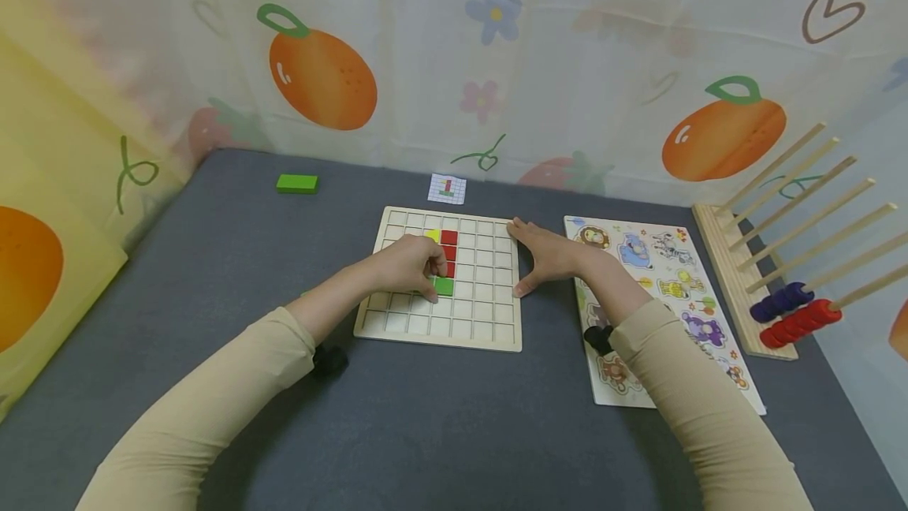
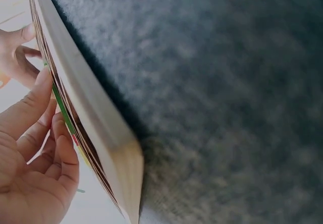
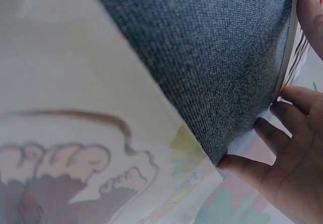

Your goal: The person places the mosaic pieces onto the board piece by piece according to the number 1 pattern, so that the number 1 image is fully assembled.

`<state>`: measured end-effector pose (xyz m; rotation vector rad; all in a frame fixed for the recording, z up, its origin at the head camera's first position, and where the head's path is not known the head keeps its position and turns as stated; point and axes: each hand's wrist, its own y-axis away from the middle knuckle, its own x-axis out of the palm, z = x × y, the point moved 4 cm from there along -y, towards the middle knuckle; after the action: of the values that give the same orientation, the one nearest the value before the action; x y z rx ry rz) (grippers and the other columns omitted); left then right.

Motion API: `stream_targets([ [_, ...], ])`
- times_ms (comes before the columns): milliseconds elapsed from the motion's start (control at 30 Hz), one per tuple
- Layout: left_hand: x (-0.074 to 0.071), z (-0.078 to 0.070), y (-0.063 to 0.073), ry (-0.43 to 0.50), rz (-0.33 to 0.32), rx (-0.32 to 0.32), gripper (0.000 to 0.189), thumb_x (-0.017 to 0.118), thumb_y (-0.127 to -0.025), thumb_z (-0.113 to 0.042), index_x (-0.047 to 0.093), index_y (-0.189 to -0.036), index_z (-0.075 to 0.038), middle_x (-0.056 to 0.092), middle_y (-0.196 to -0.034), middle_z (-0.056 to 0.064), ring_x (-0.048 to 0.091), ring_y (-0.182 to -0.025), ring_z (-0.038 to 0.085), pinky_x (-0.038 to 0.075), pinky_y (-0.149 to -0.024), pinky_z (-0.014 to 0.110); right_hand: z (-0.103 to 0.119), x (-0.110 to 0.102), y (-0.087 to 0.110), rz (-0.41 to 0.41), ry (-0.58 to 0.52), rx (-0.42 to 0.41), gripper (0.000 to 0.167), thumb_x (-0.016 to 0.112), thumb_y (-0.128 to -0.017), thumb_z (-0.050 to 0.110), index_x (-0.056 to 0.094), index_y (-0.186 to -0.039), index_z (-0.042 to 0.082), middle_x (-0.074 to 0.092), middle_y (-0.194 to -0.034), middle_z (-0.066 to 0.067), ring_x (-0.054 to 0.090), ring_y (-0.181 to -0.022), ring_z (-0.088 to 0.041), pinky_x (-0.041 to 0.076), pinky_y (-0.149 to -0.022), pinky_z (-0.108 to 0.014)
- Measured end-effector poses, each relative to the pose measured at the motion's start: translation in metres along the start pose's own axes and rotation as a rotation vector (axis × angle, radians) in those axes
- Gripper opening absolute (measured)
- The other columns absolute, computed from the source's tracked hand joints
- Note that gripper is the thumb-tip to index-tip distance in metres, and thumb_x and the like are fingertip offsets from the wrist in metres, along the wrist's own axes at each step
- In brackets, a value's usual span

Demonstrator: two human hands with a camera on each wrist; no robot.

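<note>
A wooden grid board lies on the dark table. My left hand is over its middle, thumb and fingers curled at a green block that sits at the board's surface; the hand covers part of it. In the left wrist view, the thumb and fingertips meet the green block along the board. Just above it on the grid are red blocks and a yellow block, partly hidden by the hand. My right hand spreads its thumb and fingers against the board's right edge.
A small card with a coloured pattern lies behind the board. Another green block is at the back left. To the right are an animal puzzle board, under the right forearm, and a wooden peg rack with blue and red rings.
</note>
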<state>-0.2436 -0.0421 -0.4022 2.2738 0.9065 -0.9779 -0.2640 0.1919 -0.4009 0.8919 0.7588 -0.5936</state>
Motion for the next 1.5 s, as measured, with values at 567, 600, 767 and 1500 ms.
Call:
stream_targets([
  [567,-0.040,0.012,0.017,0.038,-0.072,0.007,0.025,0.085,-0.075,-0.013,0.071,-0.096,-0.007,0.070,-0.092,0.006,0.060,-0.083,0.016,0.048,-0.077,0.029,0.002,-0.001,0.002,0.003,0.009,0.001,0.116,0.082,-0.079,0.040,0.005,-0.158,0.003,-0.005,-0.167,-0.021,0.000,-0.154,-0.044,0.010,-0.124,-0.059],
  [600,-0.042,0.014,0.018,0.041,-0.075,-0.003,0.025,0.084,-0.076,-0.013,0.071,-0.097,-0.008,0.070,-0.093,0.005,0.059,-0.083,0.017,0.048,-0.077,0.030,0.002,-0.001,0.002,0.004,0.008,0.002,0.116,0.082,-0.079,0.040,0.005,-0.158,0.003,-0.005,-0.167,-0.020,-0.001,-0.154,-0.044,0.009,-0.124,-0.059],
  [767,-0.052,0.024,0.026,0.079,-0.089,-0.047,0.025,0.082,-0.079,-0.014,0.071,-0.100,-0.008,0.068,-0.092,0.005,0.059,-0.084,0.018,0.047,-0.076,0.030,0.001,-0.001,0.001,0.007,0.007,0.004,0.117,0.081,-0.079,0.041,0.005,-0.159,0.003,-0.005,-0.167,-0.020,-0.001,-0.154,-0.044,0.010,-0.124,-0.060],
  [1500,-0.079,0.073,0.066,0.308,0.087,-0.109,0.035,0.074,-0.087,-0.014,0.065,-0.118,-0.002,0.067,-0.107,0.010,0.064,-0.090,0.011,0.051,-0.085,0.026,-0.001,0.000,-0.002,0.010,0.014,-0.003,0.117,0.082,-0.078,0.042,0.005,-0.159,0.005,-0.005,-0.167,-0.019,-0.001,-0.154,-0.043,0.009,-0.124,-0.059],
])
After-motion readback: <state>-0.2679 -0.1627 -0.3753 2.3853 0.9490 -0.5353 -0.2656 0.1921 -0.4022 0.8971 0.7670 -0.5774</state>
